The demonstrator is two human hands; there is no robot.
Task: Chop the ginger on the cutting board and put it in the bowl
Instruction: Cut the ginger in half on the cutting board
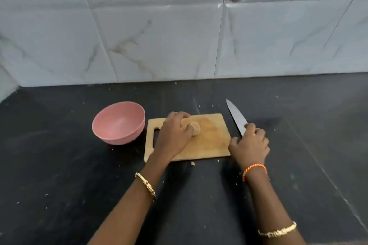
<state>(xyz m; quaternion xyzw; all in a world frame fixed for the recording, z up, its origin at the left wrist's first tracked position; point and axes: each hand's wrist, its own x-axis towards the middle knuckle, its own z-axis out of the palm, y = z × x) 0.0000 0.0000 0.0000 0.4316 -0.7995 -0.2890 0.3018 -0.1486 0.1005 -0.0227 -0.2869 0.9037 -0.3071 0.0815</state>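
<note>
A wooden cutting board (211, 141) lies on the black counter. My left hand (175, 135) grips a tan piece of ginger (196, 128) near the board's middle, fingers curled over it. Just right of the board, my right hand (251, 145) is curled round the handle of a knife (236, 116), whose grey blade points away toward the wall; the handle is hidden under the hand. An empty pink bowl (119, 123) stands on the counter to the left of the board.
The black counter (59, 175) carries small scattered crumbs, and a ginger scrap (192, 163) lies at the board's near edge. A grey marble-tiled wall (159, 36) closes off the back of the counter.
</note>
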